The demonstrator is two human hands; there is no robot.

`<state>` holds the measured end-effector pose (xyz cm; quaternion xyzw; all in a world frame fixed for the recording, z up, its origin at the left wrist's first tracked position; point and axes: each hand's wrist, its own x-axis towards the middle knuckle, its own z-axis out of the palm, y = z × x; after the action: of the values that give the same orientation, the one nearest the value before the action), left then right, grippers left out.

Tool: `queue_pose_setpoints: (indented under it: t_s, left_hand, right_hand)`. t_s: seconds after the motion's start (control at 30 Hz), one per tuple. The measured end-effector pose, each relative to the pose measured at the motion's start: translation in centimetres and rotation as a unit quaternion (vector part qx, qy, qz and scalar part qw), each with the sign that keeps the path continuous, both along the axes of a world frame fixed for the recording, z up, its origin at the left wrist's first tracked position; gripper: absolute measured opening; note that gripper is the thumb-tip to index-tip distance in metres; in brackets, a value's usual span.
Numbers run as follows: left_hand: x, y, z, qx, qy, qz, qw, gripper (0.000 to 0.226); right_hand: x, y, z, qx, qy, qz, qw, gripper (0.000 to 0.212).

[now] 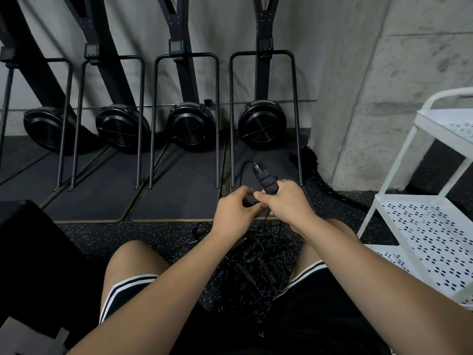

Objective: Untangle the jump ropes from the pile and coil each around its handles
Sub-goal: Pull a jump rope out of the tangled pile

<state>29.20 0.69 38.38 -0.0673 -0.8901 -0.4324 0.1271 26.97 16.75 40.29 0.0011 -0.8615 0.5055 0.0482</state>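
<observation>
Right hand grips a black handle, left hand apparently pinching its cord, while the pile below looks mostly untouched.

No text, brand or number can be read. The small monitors on the black machines by the wall show only dark screens and buttons, too small and blurred to make out.
</observation>
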Motion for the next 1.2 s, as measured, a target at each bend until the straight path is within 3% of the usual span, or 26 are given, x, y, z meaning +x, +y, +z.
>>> queue_pose_setpoints:
  t_s: [0.07, 0.2, 0.37, 0.57, 0.67, 0.8, 0.97, 1.07, 1.2]
  left_hand:
    - [0.0, 0.2, -0.2, 0.01, -0.006, -0.006, 1.0, 0.021]
    - [0.0, 0.5, -0.7, 0.0, 0.034, -0.004, 0.999, 0.04]
    - [0.0, 0.3, -0.5, -0.05, 0.085, 0.014, 0.995, 0.033]
    - [-1.1, -0.6, -0.4, -0.117, 0.018, 0.055, 0.991, 0.022]
    - [-1.7, -1.9, -1.1, -0.167, -0.011, 0.055, 0.984, 0.022]
    - [-1.8, -3.6, -1.6, -0.164, -0.006, 0.06, 0.985, 0.03]
    - [-2.3, -6.2, -2.1, -0.202, -0.003, 0.021, 0.979, 0.016]
    - [-3.0, -8.2, -2.7, -0.162, -0.017, 0.004, 0.987, 0.016]
    - [-2.9, -10.9, -4.3, -0.097, -0.119, 0.01, 0.988, 0.026]
  right_hand:
    - [0.3, -0.2, 0.8, 0.047, 0.02, -0.001, 0.999, 0.027]
    - [0.9, -0.1, 2.3, 0.027, 0.01, 0.0, 1.0, 0.025]
    - [1.2, -0.5, 2.7, 0.019, 0.024, -0.001, 1.0, 0.024]
    - [1.5, -0.6, 3.1, 0.044, 0.067, 0.0, 0.997, 0.025]
    - [1.3, -0.1, 3.8, -0.008, 0.046, -0.003, 0.999, 0.027]
    - [0.2, 1.1, 4.8, -0.127, 0.014, -0.022, 0.992, 0.02]
    - [-1.1, 2.1, 7.7, -0.176, 0.02, -0.026, 0.984, 0.021]
    - [-2.3, 3.0, 10.0, -0.19, 0.045, -0.042, 0.98, 0.019]
    - [-3.6, 4.6, 13.5, -0.254, 0.049, -0.046, 0.965, 0.017]
